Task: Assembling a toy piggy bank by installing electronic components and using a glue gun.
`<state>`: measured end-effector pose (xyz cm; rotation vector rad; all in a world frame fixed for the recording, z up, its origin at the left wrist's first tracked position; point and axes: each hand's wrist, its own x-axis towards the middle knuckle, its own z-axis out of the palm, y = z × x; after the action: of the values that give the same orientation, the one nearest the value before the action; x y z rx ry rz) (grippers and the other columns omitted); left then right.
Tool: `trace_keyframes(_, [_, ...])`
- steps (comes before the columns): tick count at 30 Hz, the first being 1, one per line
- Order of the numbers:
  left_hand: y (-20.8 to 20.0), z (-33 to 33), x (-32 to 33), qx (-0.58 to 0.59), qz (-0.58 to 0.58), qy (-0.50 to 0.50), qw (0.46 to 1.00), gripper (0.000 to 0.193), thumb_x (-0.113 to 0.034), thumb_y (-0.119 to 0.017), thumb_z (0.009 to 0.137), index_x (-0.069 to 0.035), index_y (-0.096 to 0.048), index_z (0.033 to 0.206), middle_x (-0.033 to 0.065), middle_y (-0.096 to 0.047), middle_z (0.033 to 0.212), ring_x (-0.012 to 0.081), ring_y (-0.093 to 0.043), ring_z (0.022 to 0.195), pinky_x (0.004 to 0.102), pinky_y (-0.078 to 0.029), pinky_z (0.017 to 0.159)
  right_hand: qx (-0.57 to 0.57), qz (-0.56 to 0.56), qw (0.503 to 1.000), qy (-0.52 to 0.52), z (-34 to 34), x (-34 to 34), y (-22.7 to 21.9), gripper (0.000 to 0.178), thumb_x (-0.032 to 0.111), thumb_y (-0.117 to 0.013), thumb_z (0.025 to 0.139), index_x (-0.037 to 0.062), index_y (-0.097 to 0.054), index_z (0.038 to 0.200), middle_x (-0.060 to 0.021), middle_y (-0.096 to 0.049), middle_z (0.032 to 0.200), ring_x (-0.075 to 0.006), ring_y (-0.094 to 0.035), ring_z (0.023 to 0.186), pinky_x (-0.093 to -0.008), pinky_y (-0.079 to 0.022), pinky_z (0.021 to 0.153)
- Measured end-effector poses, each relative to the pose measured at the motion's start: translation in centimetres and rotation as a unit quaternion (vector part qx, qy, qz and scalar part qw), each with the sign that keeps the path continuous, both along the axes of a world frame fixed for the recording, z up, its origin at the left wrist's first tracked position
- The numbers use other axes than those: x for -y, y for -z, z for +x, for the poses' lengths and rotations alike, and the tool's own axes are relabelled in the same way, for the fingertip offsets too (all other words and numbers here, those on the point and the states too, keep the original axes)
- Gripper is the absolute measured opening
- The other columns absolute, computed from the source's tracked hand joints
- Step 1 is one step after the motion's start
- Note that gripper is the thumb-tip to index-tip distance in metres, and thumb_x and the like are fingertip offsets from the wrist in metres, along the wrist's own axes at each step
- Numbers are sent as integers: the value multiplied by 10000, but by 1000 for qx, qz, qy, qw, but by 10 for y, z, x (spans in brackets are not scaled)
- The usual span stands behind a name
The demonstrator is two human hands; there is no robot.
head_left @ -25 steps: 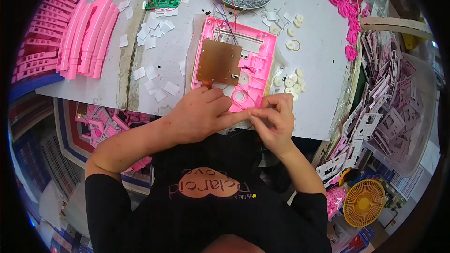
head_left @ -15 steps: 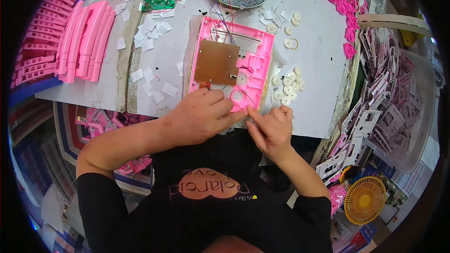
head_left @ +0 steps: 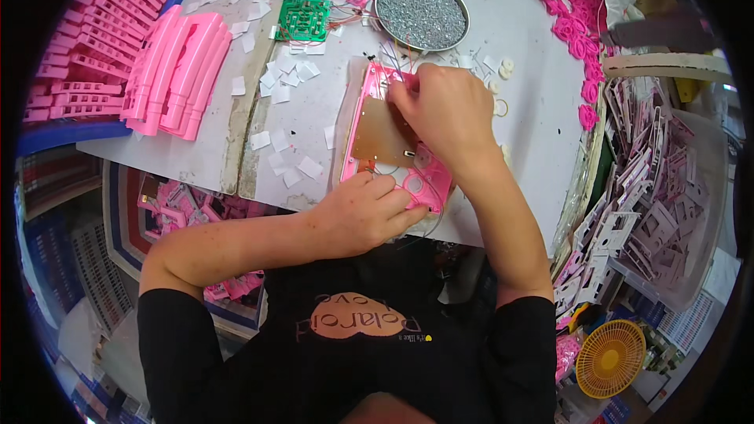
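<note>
A pink plastic casing [head_left: 441, 179] lies tilted in front of me, with a brown circuit board [head_left: 381, 132] set in it. My left hand [head_left: 367, 214] is closed at the casing's near edge, its index finger stretched along the near rim. A thin dark wire [head_left: 442, 216] loops around the near right corner beside that finger. Over the far right part of the casing is my right hand [head_left: 454, 110], fingers bent down and closed. What its fingertips hold, if anything, is hidden behind the hand. Thin wires [head_left: 390, 55] rise from the casing's far end.
Beyond the casing stands a round bowl of small screws [head_left: 422, 12], left of it a green circuit board [head_left: 305, 20]. White paper pieces [head_left: 290, 74] scatter the table. Pink curved parts [head_left: 177, 74] stack at left. Pink rings [head_left: 581, 43] line the right edge, near a bin [head_left: 691, 212].
My right hand has moved from the near right corner up to the casing's far side. The left stays at the near edge. The whole view has shifted, with table things now lower and further right.
</note>
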<state>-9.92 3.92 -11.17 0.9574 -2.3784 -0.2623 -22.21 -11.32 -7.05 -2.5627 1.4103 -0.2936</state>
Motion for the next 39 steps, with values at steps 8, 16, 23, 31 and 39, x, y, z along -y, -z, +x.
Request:
trace_keyframes(8, [-22,26,29,-169,177,-126,961,217,-89,-683,804,-59,-692,1019,91,-567,813,264,-565,744,381,-456,652,183,109,976,52,-11,-7,7,197,193,-667,842,-2,-678,813,-162,-696,698,-313,-690,611,-414,-531,587])
trace_keyframes(16, [-14,68,119,-144,90,-299,939,188,-148,-681,839,-29,-698,982,116,-639,908,294,-628,868,393,-503,751,364,237,898,73,-19,-23,12,118,100,-678,881,-15,-657,870,-68,-695,666,-106,-640,553,-258,-493,548])
trace_keyframes(23, [-12,67,118,-140,94,-277,946,235,-149,-685,844,-34,-704,1048,138,-643,1015,316,-618,1001,411,-482,902,373,217,901,51,-22,-19,14,102,80,-675,896,-21,-666,901,-56,-687,663,-83,-623,536,-243,-477,525])
trace_keyframes(31, [-8,60,107,-164,36,-237,957,138,-129,-725,786,-76,-734,913,86,-636,1021,294,-595,1007,432,-453,889,409,249,875,79,-22,-17,13,97,69,-684,898,-25,-664,914,-39,-696,714,-60,-618,606,-233,-480,561])
trace_keyframes(39, [-5,46,104,-118,20,-238,964,77,-194,-754,790,-140,-729,838,29,-650,1201,266,-533,1210,516,-307,1048,434,264,857,81,-23,-15,19,101,74,-682,895,-24,-659,892,-50,-697,695,-63,-625,605,-234,-488,559])
